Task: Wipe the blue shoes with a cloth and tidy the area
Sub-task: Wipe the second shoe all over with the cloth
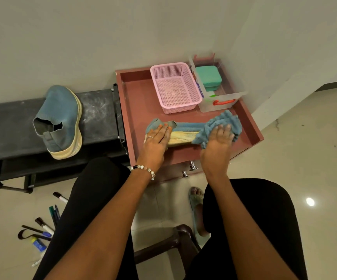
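I sit in a corner of a home, by the look of it an entryway: plain pale walls (123, 33), a glossy tiled floor (304, 158), a low black shoe rack (12, 126) with a blue shoe (62, 118) on it, a small reddish cabinet (137, 98) holding a pink basket (175, 85), and markers (50, 221) scattered on the floor.

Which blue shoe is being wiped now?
The shoe on the red tray, lying under both hands and the cloth; the other shoe sits untouched on the black bench.

Print on the clear box (220, 102) label is too small to read.
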A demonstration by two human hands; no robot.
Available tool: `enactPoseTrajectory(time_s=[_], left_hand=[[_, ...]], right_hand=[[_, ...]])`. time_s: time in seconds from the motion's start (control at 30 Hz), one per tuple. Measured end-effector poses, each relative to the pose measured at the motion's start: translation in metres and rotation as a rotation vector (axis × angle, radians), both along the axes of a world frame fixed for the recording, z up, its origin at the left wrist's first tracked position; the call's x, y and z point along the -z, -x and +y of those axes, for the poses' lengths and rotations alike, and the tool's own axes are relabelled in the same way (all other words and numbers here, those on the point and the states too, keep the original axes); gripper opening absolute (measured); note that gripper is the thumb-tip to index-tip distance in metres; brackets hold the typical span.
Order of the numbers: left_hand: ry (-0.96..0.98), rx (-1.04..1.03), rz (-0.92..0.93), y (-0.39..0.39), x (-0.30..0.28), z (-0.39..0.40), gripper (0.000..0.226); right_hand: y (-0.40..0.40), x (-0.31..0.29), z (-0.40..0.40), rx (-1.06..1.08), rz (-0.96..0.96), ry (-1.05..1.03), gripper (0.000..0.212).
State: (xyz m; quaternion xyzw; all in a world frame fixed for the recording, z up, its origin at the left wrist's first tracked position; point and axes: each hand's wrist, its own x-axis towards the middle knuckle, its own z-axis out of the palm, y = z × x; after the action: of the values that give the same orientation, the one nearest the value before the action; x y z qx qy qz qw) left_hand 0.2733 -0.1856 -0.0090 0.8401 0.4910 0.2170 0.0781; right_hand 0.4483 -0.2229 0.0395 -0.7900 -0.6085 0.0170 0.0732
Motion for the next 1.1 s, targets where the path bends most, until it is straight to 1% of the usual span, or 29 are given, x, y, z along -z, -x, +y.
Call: enactPoseTrajectory(time_s=[0.03,0.1,0.17,0.2,0.23,0.3,0.33,0.43,0.47,0.53,0.63,0.7,0.8,0.87,0.97,1.03,1.1], left_hand=[[0.001,0.001,-0.005,0.000,0.001,0.000,0.075],[0.000,0.011,-0.005,0.000,0.002,0.000,0.076],[-0.005,0.018,0.005,0.001,0.002,0.001,0.078],[-0.002,0.019,0.004,0.002,0.002,0.001,0.078],[0.002,0.019,-0.001,0.003,0.002,0.002,0.078],[-0.005,0.021,-0.012,0.004,0.003,0.003,0.078],[-0.014,0.022,-0.013,0.004,0.003,0.003,0.078],[-0.024,0.030,-0.006,0.003,0.003,0.000,0.080],[-0.026,0.030,-0.008,0.003,0.003,-0.001,0.080],[-0.027,0.021,-0.020,0.001,0.003,-0.001,0.079],[-0.022,0.023,-0.061,0.002,0.004,0.000,0.074],[0.006,0.027,-0.067,0.002,0.003,-0.003,0.072],[0.019,0.033,-0.063,0.000,0.003,-0.007,0.072],[0.011,0.044,-0.065,0.000,0.000,-0.006,0.072],[0.006,0.063,-0.050,0.004,-0.002,-0.004,0.073],[-0.005,0.079,-0.058,0.005,-0.005,-0.004,0.072],[-0.066,0.101,-0.056,0.003,-0.008,-0.001,0.064]], right_hand=[[0.006,0.001,-0.001,-0.068,0.004,0.022,0.068],[0.012,-0.001,0.001,-0.276,-0.024,0.117,0.072],[0.010,-0.004,0.002,-0.487,-0.045,0.085,0.073],[0.002,-0.003,0.002,-0.553,-0.050,0.064,0.069],[-0.009,-0.002,0.004,-0.573,-0.049,0.030,0.062],[-0.034,-0.006,0.006,-0.561,-0.053,-0.053,0.048],[-0.045,-0.011,0.007,-0.515,-0.033,-0.079,0.046],[-0.070,-0.025,0.011,-0.221,0.111,-0.066,0.034],[-0.074,-0.027,0.014,-0.132,0.137,-0.047,0.035],[-0.065,-0.026,0.017,-0.015,0.115,-0.051,0.043],[-0.030,-0.011,0.007,0.038,0.111,0.001,0.060],[-0.013,-0.004,-0.001,0.030,0.120,-0.007,0.066],[-0.008,-0.004,-0.002,-0.046,0.108,0.017,0.067],[-0.002,-0.006,0.000,-0.202,0.114,0.029,0.066],[0.000,-0.006,0.000,-0.479,0.210,0.089,0.069],[-0.020,-0.007,0.003,-0.553,0.265,0.087,0.069],[-0.040,-0.009,0.003,-0.535,0.325,0.029,0.070]])
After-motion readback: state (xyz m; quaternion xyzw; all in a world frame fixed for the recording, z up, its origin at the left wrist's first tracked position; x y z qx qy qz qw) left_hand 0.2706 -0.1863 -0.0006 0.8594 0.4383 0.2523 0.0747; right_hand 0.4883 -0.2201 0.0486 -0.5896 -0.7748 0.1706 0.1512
